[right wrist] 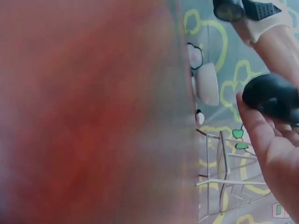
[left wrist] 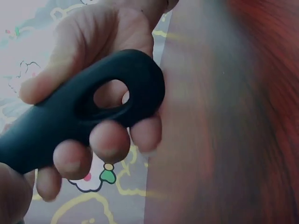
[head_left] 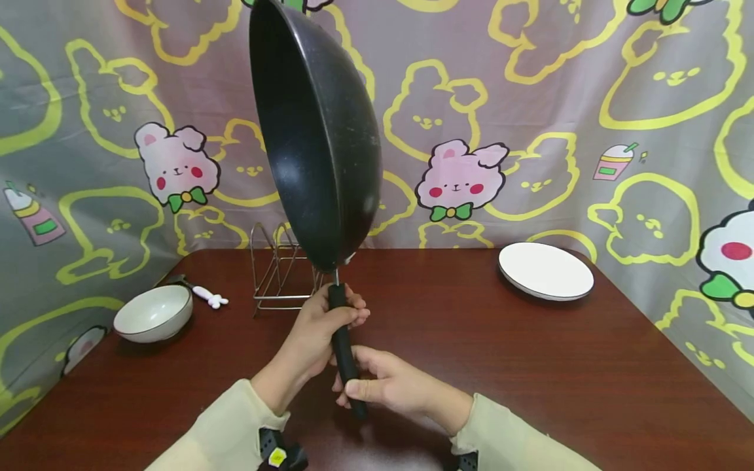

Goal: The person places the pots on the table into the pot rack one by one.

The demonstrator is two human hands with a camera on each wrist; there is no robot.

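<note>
A dark pan (head_left: pixel 309 144) is held up on edge in the upper centre of the frame, its black handle (head_left: pixel 341 343) pointing down. At lower centre, a person's left hand (head_left: pixel 321 324) curls its fingers round the handle near the pan; the right hand (head_left: pixel 391 383) pinches the lower end between thumb and fingers. Left of centre stands a wire rack (head_left: pixel 288 298); a white plate (head_left: pixel 544 270) lies at right.

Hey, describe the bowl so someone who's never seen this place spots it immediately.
Find the reddish-brown table and follow it to its left edge in the head view. There, left of the wire rack and beside a white-handled utensil, sits the bowl. Unlike the shallow plate on the table's right side, it is deep, with curved walls.
</note>
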